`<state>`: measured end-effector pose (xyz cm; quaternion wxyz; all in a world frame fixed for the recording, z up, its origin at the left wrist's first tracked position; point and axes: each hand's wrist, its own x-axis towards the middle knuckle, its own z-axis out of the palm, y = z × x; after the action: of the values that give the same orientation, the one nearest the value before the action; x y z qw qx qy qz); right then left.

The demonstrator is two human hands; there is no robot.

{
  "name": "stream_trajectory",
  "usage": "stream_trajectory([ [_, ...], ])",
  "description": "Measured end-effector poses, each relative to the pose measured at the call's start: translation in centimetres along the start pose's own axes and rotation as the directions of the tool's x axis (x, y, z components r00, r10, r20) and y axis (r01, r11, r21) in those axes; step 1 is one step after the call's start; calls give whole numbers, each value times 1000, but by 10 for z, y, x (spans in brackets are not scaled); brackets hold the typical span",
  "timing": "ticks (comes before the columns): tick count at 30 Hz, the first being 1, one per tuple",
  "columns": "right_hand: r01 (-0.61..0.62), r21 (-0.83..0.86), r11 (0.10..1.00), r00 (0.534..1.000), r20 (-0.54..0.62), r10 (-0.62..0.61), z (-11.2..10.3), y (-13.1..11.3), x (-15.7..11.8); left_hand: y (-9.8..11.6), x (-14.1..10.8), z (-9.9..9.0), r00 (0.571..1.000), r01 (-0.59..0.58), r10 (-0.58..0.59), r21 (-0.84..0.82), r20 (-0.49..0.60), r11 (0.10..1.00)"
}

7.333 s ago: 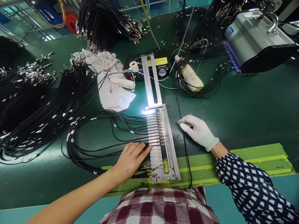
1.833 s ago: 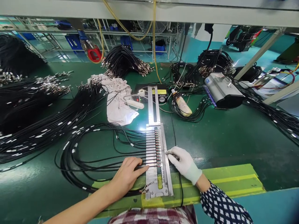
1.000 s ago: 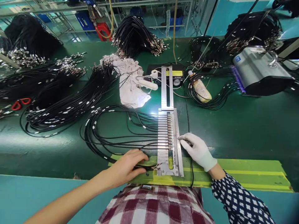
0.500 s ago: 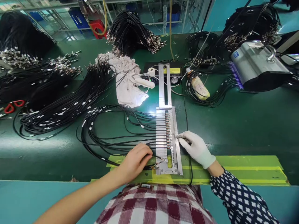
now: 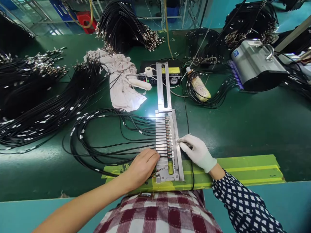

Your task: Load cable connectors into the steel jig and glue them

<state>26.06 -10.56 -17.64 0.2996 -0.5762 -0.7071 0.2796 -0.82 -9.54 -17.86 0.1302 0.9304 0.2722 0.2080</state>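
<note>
A long metal fixture (image 5: pixel 161 129) lies upright in view on the green table, with black cables (image 5: pixel 136 147) running side by side into its slots from the left. Their small metal ends (image 5: pixel 168 136) line up along the fixture's middle opening. My bare left hand (image 5: pixel 143 166) is closed on a black cable at the fixture's left edge, fingertips low against the slots; the fingers partly hide it. My right hand (image 5: pixel 197 151), in a white glove, pinches the right edge of the fixture with thumb and forefinger. A few loose cable ends (image 5: pixel 155 174) lie by the lower left corner.
Bundles of black cables (image 5: pixel 55 103) cover the left side, another bundle (image 5: pixel 123 27) lies behind. A white cloth (image 5: pixel 126 94), a black control box (image 5: pixel 176 73), a wrapped bottle (image 5: pixel 201 89) and a silver lamp housing (image 5: pixel 257 64) stand farther back. Yellow-green tape (image 5: pixel 247 168) lines the front edge.
My left hand has brought the held cable up to the slots, its end now in line below the others. The right hand keeps its place on the fixture. The whole view has shifted slightly.
</note>
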Motion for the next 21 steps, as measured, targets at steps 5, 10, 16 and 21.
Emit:
stream_trajectory([
  [5, -5, 5, 1000, 1000, 5, 5, 0, 0, 1, -4, 2, -1, 996, -94, 94, -24, -6, 995],
  [10, -11, 12, 1000, 1000, 9, 11, 1, 2, 0, -8, 4, 0, 990, -130, 128, -25, -63, 991],
  [16, -21, 11, 1000, 1000, 17, 21, 1, 2, 0, -8, -1, 0, 991, -104, 103, -5, -84, 995],
  [21, -26, 18, 1000, 999, 22, 25, 0, 0, 1, -6, -13, -3, 993, -110, 107, 92, 40, 990],
])
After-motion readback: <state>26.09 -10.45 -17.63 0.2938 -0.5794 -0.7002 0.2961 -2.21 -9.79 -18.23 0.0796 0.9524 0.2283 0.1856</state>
